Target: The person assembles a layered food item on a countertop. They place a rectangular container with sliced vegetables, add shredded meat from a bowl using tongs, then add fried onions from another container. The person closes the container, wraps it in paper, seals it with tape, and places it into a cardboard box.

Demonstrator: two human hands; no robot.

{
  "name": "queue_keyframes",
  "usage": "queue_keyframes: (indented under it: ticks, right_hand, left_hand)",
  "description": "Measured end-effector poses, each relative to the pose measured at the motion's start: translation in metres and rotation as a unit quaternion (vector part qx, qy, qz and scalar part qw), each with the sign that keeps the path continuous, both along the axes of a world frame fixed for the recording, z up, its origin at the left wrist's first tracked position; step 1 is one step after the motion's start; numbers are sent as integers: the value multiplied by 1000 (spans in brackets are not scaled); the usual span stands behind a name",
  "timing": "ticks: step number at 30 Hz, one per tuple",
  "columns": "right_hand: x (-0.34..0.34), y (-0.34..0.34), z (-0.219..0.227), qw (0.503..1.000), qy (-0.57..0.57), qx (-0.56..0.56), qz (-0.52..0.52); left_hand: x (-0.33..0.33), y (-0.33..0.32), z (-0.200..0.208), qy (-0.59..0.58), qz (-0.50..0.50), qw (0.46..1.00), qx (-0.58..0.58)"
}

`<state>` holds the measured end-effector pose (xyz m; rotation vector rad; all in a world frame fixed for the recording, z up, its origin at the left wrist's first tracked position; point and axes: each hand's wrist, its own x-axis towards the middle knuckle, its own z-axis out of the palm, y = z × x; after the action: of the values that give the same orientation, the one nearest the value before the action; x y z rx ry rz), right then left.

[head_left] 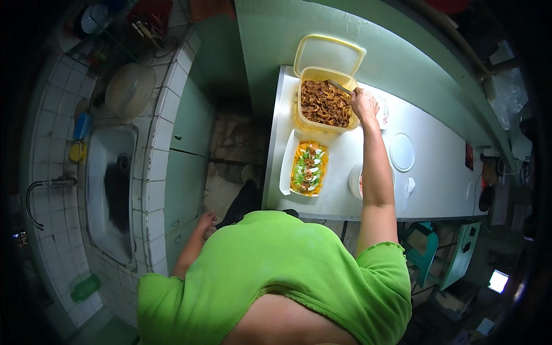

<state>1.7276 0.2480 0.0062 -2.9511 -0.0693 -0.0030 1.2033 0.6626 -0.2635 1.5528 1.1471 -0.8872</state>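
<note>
Head view: right hand [365, 104] was clamped on utensil [341, 88] at tub's right rim | yellowish tub [326, 122] held brown chopped mixture [325, 103] | left hand [208, 223] hung off counter [437, 172], grip couldn't be told | white tray [287, 169], near counter's left edge, held orange food [298, 185] under greens, egg slices | round lid [402, 152] lay right of forearm [376, 167]

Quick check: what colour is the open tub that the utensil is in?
The tub is pale yellow, best seen in the head view.

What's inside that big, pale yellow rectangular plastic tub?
The yellow tub holds brown, chopped food; a grey metal utensil, in the right hand's grip, reaches over it. The food hides the tub's floor.
</note>
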Motion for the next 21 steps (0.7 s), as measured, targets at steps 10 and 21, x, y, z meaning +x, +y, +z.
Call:
queue_keyframes:
  ticks: [10, 21]
  right_hand:
    - [-25, -27, 5, 994, -50, -80, 48]
    - [16, -6, -12, 991, -12, -119, 61]
  left_hand:
    - [63, 3, -5, -49, -19, 998, -35]
    - [22, 5, 12, -53, 29, 998, -27]
